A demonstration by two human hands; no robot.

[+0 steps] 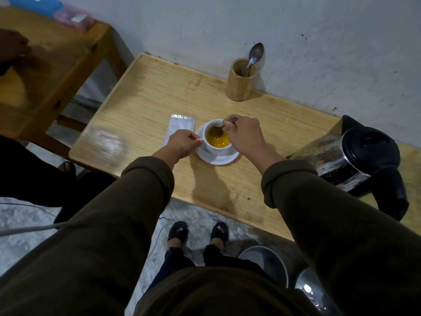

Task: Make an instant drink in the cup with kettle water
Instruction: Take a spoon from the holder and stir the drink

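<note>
Dim indoor shot, muted colours, corners darker. Light comes from the upper left: broad glare patch on the table (109,140) near its left edge, bright speculars on the kettle (341,160) body and on a metal lid (307,288) at the near right. Soft shadows fall toward the viewer under the left hand (182,144) and right hand (246,135). Centre is sharp. Far-left table (57,65) is dark and soft, boxes on it blurred. Wide-angle bends the table edges, sleeves balloon near the camera.

Your desk (145,96) of pale varnished wood with a soft sheen, glossy white ceramic cup (217,148) and saucer (222,158), silvery foil sachet (180,126) at nine o'clock, mirror-bright steel kettle (337,160) with matt black plastic lid at three, smooth bamboo holder (239,84) at twelve.
</note>
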